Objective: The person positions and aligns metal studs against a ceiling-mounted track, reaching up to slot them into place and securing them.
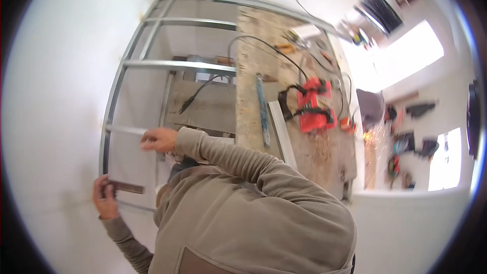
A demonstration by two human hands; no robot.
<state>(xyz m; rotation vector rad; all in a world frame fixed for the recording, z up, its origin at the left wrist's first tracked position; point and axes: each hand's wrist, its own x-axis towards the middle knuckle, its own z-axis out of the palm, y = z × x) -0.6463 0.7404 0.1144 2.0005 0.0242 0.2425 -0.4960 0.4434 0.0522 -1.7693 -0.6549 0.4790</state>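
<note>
A silvery metal frame point(180, 65) of thin rails and crossbars spreads out in front of me on the left. At its near left corner my left hand point(105, 199) is closed around one end of a short, flat brown strip point(129, 187), which points to the right. Whether the strip is wood or metal I cannot make out. My right hand point(161, 140) is just below a crossbar point(127, 130), near its right end. Its fingers point left and are smeared by motion, so their grip does not show.
Right of the frame's open bays lies a worn board point(314, 167). On it are a red-and-black tool or machine point(315, 106) with cables, a blue bar point(263, 111), a pale profile point(282, 132) and orange-handled pliers point(285, 48). Sparks point(373, 139) glow beyond.
</note>
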